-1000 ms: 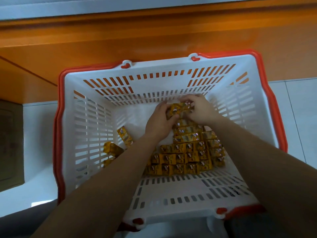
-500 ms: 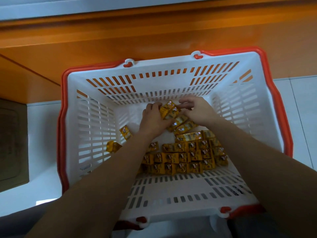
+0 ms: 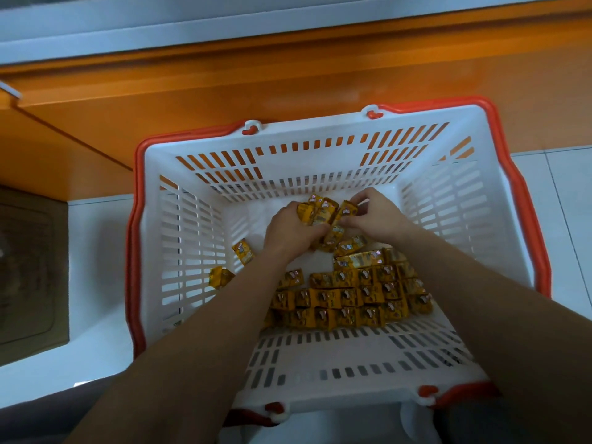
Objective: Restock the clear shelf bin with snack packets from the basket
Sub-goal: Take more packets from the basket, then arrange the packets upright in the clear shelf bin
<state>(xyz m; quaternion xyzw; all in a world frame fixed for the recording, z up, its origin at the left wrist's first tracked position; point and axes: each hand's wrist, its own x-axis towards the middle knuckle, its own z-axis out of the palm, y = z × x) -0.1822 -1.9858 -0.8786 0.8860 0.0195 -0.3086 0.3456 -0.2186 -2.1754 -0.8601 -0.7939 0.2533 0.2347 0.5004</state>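
Orange panelling (image 3: 224,91) runs behind a white slotted basket (image 3: 192,251) with an orange-red rim, and pale floor tiles (image 3: 96,283) show on either side of it. Rows of yellow snack packets (image 3: 349,299) lie packed on the basket's bottom at the near end, with two loose packets (image 3: 243,251) towards its left wall. At the far end the left hand (image 3: 290,230) curls tightly round a bunch of packets (image 3: 320,211). The right hand (image 3: 378,216) pinches the bunch's rightmost packet between thumb and fingertips.

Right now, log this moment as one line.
stage: gathering packets | left hand: grips packet bunch | right hand: pinches same bunch | basket: stacked packets inside | shelf bin: not in view
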